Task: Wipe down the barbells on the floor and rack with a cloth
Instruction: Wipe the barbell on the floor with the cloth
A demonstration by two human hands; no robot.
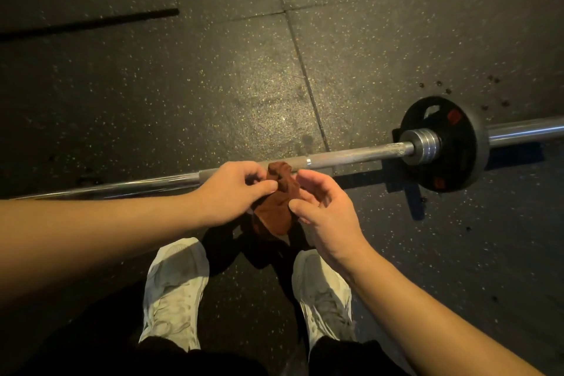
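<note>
Bar work, floor barbell point(351, 159): it lay across the floor point(213, 85) from the left edge to the right edge, just ahead of my shoes point(177, 287), w/ a black plate point(451, 143) on the right sleeve.

The brown cloth point(274, 210) was bunched up between my hands, its top fold over the knurled section near mid-bar and the rest hanging toward me.

L hand point(235, 189): fingers curled, thumb & forefinger pinching the cloth's upper part.

R hand point(323, 210): half open, fingers loosely bent, thumb tip at the cloth's edge. No real grip that I could tell.

Step, imo: re-gathering the cloth to wrap the shaft, wipe proper not yet running.

Next move prob. needed the R hand to close the cloth fully round the bar, then slide along twd the collar & plate w/ steady pressure. The knurling could snag the fabric, so keep the wad tight. The bar might roll, so the L hand should steady it.
</note>
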